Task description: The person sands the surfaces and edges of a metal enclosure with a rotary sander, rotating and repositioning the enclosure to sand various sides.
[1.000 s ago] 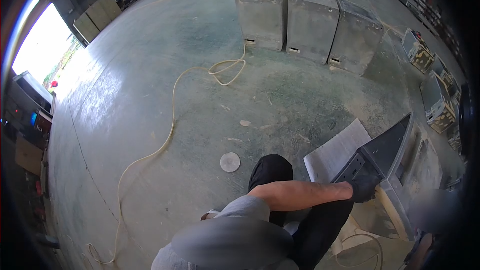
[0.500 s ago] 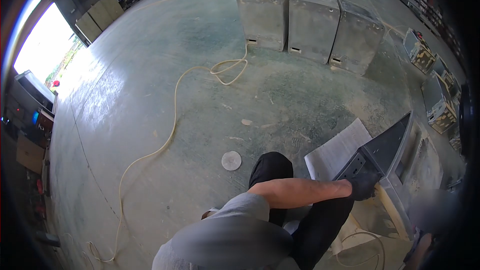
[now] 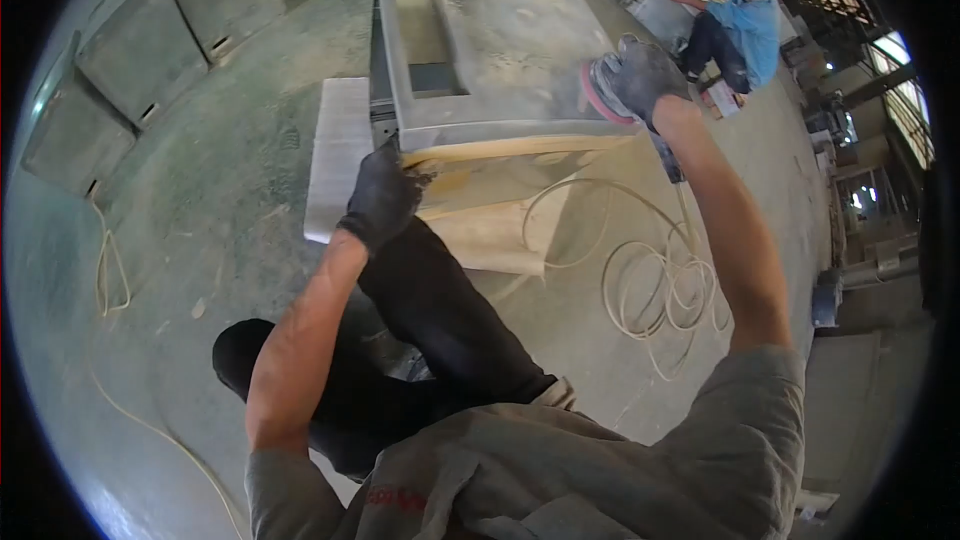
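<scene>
A grey metal housing with a rectangular opening lies in front of me, its face marked with tan, dusty patches. My left hand, in a dark glove, is closed around the housing's near left corner. In my right hand, also gloved, is a sander with a pinkish-red pad edge. The sander sits at the right edge of the housing's face, and my fingers wrap over its top. Along the housing's near side runs a yellowish strip.
A white sheet lies left of the housing. Pale hose is coiled on the floor to the right. Several grey metal boxes stand at the upper left. Another person in blue crouches at the upper right beside a box.
My view has swung right and down. The housing, my right hand with the sander and the other person now show, while the grey boxes have shifted to the left edge.
</scene>
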Available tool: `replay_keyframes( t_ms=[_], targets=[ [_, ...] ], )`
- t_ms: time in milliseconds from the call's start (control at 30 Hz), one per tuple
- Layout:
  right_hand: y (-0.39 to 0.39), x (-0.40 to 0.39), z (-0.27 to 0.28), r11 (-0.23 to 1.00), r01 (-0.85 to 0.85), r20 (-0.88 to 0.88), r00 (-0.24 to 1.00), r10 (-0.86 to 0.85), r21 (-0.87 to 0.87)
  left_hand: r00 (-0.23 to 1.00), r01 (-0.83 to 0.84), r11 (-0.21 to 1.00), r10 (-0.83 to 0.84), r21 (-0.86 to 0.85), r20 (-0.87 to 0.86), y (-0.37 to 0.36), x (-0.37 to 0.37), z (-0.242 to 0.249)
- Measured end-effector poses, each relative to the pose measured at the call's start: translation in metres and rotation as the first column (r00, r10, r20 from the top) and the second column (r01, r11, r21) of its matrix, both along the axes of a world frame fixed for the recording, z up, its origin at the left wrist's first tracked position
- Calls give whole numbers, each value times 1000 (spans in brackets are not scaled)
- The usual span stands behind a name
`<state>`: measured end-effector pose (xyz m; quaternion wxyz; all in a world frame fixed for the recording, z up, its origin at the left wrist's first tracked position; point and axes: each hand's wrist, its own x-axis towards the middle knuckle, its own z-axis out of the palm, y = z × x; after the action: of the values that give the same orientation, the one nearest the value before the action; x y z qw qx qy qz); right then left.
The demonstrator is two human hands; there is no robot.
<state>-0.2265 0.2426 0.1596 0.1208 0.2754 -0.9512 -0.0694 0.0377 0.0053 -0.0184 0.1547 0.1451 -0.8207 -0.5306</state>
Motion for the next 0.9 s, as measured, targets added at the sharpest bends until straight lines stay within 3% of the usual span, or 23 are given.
replay_keyframes(
  t_ms=[100, 200, 267, 400, 500, 567, 667, 700, 767, 900],
  targets=[
    [28, -14, -10, 997, 73, -14, 997, -72, 17, 997, -10, 1000, 9, -19, -81, 15, 1, -6],
    [20, -1, -12, 999, 28, -43, 999, -26, 37, 995, -9, 999, 5, -39, -99, 13, 7, -1],
    [4, 15, -3, 994, 45, 59, 997, -51, 104, 992, -27, 998, 20, -57, -124, 15, 10, 4],
    [-13, 3, 1, 997, 38, 58, 997, -42, 70, 992, -14, 1000, 13, -4, -125, 17, 6, 2],
    [-24, 8, 5, 995, 44, 76, 996, -51, 85, 999, 7, 999, -6, 33, -34, 15, 8, 2],
    [-24, 21, -4, 992, -122, -35, 992, 121, -24, 995, 16, 1000, -17, -10, -99, 13, 9, 3],
    [-24, 25, -6, 981, -192, -14, 981, 192, -19, 993, 26, 1000, -27, -14, -117, 12, 10, 8],
    [-25, 27, -4, 983, -185, -4, 983, 185, -15, 994, 32, 999, -33, -9, -109, 13, 11, 11],
    [-28, 28, 9, 998, 19, 54, 998, -22, 59, 998, -7, 998, 11, -67, 54, 15, 11, 16],
    [-16, 22, 1, 997, -50, -6, 999, 50, 56, 1000, -19, 999, 18, -39, -5, 12, 10, 0]
  ],
)
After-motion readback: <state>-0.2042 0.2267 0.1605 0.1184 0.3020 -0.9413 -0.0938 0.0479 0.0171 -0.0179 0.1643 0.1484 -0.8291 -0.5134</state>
